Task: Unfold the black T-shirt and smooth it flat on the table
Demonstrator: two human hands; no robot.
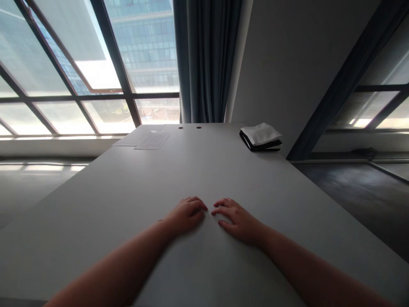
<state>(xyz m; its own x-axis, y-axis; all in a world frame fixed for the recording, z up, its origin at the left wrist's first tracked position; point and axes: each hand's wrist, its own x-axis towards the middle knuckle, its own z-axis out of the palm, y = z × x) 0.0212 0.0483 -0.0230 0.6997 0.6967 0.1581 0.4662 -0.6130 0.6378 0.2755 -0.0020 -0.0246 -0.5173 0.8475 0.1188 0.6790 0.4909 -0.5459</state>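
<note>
My left hand (189, 214) rests palm down on the white table (191, 170), fingers stretched toward the middle and slightly curved. Facing it across a narrow gap is my right hand (234, 219), also low over the tabletop with its fingers spread apart. Neither hand holds anything, and the fingertips of the two do not touch. At the far right of the table lies a folded white and black cloth-like bundle (261, 135), well beyond my right hand.
Thin sheets of paper (151, 140) lie at the table's far left corner. Two small dark round spots (198, 127) mark the far edge. Behind stand a blue curtain (204, 59), windows (147, 51) and a grey wall (287, 64). Floor (348, 187) shows on both sides.
</note>
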